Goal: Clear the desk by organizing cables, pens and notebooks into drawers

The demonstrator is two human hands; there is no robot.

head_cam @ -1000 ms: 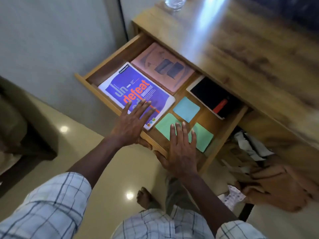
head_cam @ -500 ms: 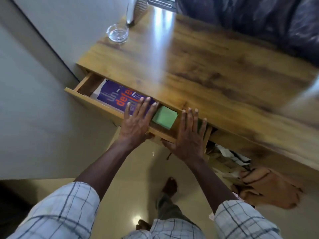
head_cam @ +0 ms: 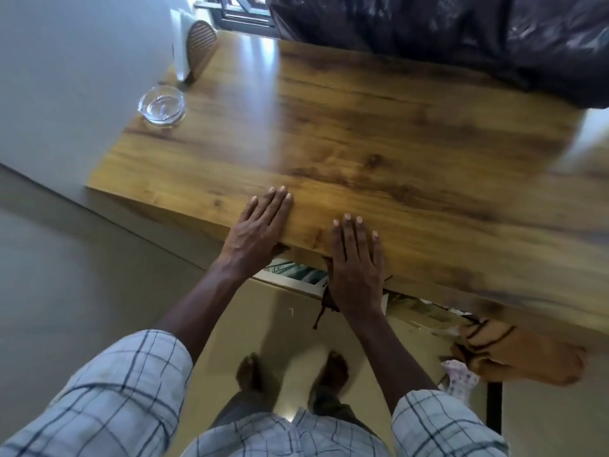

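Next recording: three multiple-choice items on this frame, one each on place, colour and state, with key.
1. Where is the glass bowl? A) far left part of the desk B) its front edge C) floor
2. What colour are the sleeves? A) red B) pale with dark checks C) black
3. How do the left hand and right hand lie? A) flat, fingers straight, on the desk's front edge B) gripping pens C) in fists
Key: 1 A, it stands near that corner; 2 B, checks show on both; 3 A, no finger curls.
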